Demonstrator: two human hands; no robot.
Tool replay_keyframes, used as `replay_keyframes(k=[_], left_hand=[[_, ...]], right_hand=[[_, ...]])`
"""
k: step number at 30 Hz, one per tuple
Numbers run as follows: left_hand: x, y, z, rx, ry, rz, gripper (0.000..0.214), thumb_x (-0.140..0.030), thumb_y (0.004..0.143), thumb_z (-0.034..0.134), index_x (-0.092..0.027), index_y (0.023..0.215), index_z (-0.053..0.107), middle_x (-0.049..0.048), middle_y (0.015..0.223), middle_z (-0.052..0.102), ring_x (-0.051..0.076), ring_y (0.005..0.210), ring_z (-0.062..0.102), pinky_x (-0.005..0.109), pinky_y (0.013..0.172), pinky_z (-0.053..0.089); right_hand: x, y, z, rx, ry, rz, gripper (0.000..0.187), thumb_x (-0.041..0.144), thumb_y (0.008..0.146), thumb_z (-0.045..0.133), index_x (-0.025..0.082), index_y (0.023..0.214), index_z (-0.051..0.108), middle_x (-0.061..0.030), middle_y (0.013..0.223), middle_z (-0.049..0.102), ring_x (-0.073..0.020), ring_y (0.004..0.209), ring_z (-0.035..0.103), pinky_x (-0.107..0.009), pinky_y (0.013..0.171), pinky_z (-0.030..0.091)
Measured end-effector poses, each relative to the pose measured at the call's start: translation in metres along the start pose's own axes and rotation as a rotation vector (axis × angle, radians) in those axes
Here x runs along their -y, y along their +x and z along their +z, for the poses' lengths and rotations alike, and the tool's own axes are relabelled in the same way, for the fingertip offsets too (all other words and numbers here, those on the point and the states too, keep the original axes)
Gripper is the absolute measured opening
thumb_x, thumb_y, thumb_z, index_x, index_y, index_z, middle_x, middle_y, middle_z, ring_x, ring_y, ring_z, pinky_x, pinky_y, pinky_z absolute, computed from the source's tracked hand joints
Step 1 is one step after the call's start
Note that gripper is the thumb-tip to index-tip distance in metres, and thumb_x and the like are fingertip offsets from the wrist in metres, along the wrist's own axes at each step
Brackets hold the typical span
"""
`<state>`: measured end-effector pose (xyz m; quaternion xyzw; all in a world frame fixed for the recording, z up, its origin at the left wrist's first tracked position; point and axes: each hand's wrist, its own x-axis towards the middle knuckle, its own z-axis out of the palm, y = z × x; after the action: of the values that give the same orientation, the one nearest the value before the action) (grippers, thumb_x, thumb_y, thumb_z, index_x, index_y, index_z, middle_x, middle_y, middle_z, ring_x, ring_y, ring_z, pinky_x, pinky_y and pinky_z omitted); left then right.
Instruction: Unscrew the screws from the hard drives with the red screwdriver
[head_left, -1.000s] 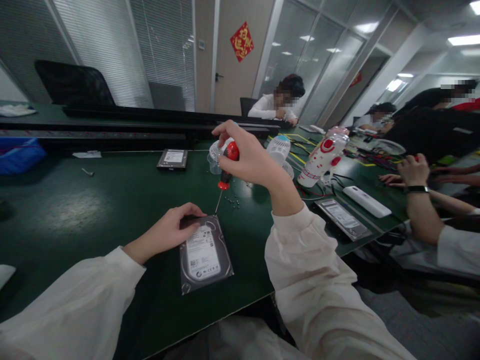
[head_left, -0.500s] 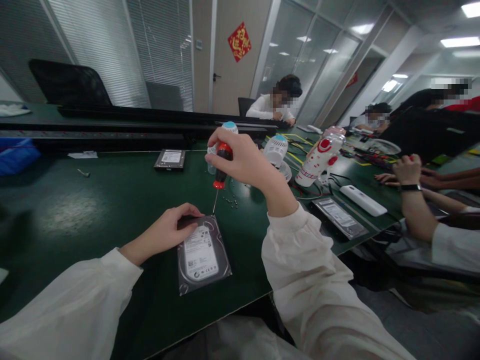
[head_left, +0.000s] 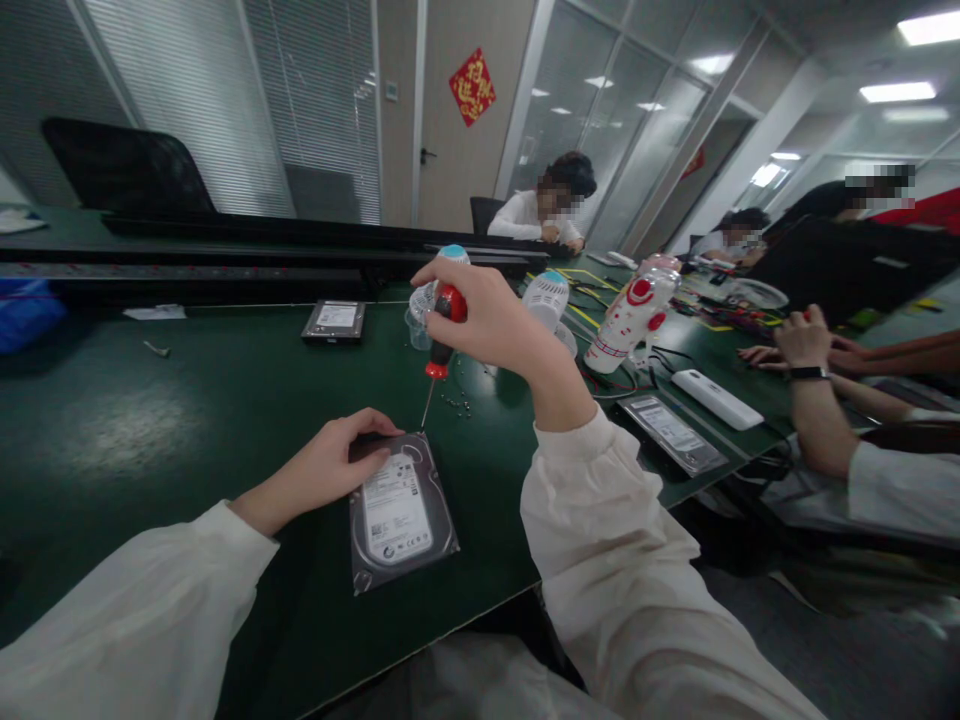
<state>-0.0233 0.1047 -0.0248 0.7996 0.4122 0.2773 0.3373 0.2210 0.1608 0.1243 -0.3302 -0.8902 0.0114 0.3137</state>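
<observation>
A hard drive [head_left: 397, 505] with a white label lies flat on the green table in front of me. My left hand [head_left: 349, 455] grips its far left corner, the thumb on the top face and the fingers along the far edge. In my right hand [head_left: 480, 315] is a red and black screwdriver [head_left: 440, 345], held by its handle and slightly tilted. The shaft points down, and its tip meets the drive's far edge near a corner; whether it sits in a screw is too small to tell. Several loose screws [head_left: 457, 405] are scattered just beyond the drive.
Another hard drive [head_left: 334, 321] lies farther back, and a third drive [head_left: 671, 432] is at the right beside a white power bank-like block [head_left: 718, 399]. A white and red bottle [head_left: 630, 315] and small white fans [head_left: 545, 298] stand behind my right hand. A co-worker's hand [head_left: 804, 338] is at the right.
The fingers of my right hand have shifted slightly around the screwdriver handle. The tip stays at the same corner, and my left hand keeps its hold. The whole view has moved a little.
</observation>
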Motion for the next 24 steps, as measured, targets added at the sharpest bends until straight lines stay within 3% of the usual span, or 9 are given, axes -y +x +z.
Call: replay_keyframes(k=[3,6,9,14,17,20,24], left_hand=[[0.0018,-0.0006,-0.0001,0.011,-0.01,-0.006,0.031,-0.043,0.093,0.064,-0.022,0.115,0.069,0.0085,0.12,0.079,0.03,0.11,0.076,0.046,0.095,0.063],[0.0018,-0.0012,-0.0007,0.011,-0.006,-0.003,0.03,-0.042,0.093,0.064,-0.023,0.115,0.069,0.008,0.12,0.079,0.03,0.11,0.076,0.047,0.097,0.063],[0.0013,-0.0013,-0.0013,0.022,-0.009,-0.009,0.029,-0.042,0.094,0.064,-0.023,0.116,0.069,0.0081,0.121,0.079,0.03,0.11,0.076,0.048,0.097,0.063],[-0.0003,-0.0009,-0.0018,0.022,0.001,-0.026,0.031,-0.042,0.093,0.064,-0.023,0.117,0.069,0.0087,0.121,0.079,0.031,0.112,0.075,0.049,0.097,0.063],[-0.0018,-0.0007,-0.0018,0.019,0.0,-0.017,0.031,-0.042,0.092,0.064,-0.023,0.115,0.069,0.0085,0.119,0.079,0.031,0.111,0.075,0.048,0.097,0.063],[-0.0034,-0.0005,-0.0016,0.011,0.002,-0.003,0.03,-0.042,0.092,0.063,-0.023,0.114,0.07,0.0085,0.119,0.08,0.03,0.11,0.076,0.047,0.096,0.063],[-0.0051,-0.0001,-0.0015,0.008,0.008,0.002,0.03,-0.042,0.092,0.063,-0.022,0.113,0.07,0.0084,0.117,0.08,0.03,0.108,0.076,0.046,0.094,0.063]], right_hand=[[0.001,-0.0023,-0.0028,0.036,0.038,-0.004,0.04,0.013,0.085,0.058,0.014,0.126,0.063,-0.0071,0.112,0.073,-0.02,0.091,0.063,-0.035,0.089,0.049],[0.0048,-0.0025,-0.0018,0.029,0.038,-0.005,0.026,0.027,0.096,0.058,0.016,0.118,0.065,-0.0056,0.103,0.073,-0.0201,0.087,0.062,-0.036,0.088,0.047],[0.0069,-0.0019,0.0005,0.008,0.03,-0.003,0.024,0.035,0.1,0.056,0.017,0.115,0.064,-0.0034,0.092,0.069,-0.0198,0.085,0.062,-0.036,0.087,0.046],[0.0037,-0.002,-0.0005,0.006,0.112,-0.077,0.042,0.016,0.083,0.056,0.019,0.125,0.052,-0.0062,0.114,0.065,-0.0202,0.102,0.062,-0.038,0.095,0.048],[0.0036,-0.0011,-0.0004,0.025,0.102,-0.08,0.031,0.023,0.09,0.058,0.02,0.12,0.052,-0.0084,0.119,0.063,-0.0214,0.105,0.059,-0.039,0.098,0.048],[0.0043,0.0009,0.0018,-0.012,0.064,-0.053,0.02,0.04,0.102,0.056,0.02,0.106,0.055,-0.0066,0.108,0.065,-0.0206,0.098,0.057,-0.038,0.092,0.046],[0.0024,0.0006,-0.0001,-0.016,0.06,0.007,0.026,0.042,0.098,0.066,0.02,0.106,0.057,-0.0007,0.093,0.065,-0.0166,0.082,0.055,-0.033,0.08,0.044]])
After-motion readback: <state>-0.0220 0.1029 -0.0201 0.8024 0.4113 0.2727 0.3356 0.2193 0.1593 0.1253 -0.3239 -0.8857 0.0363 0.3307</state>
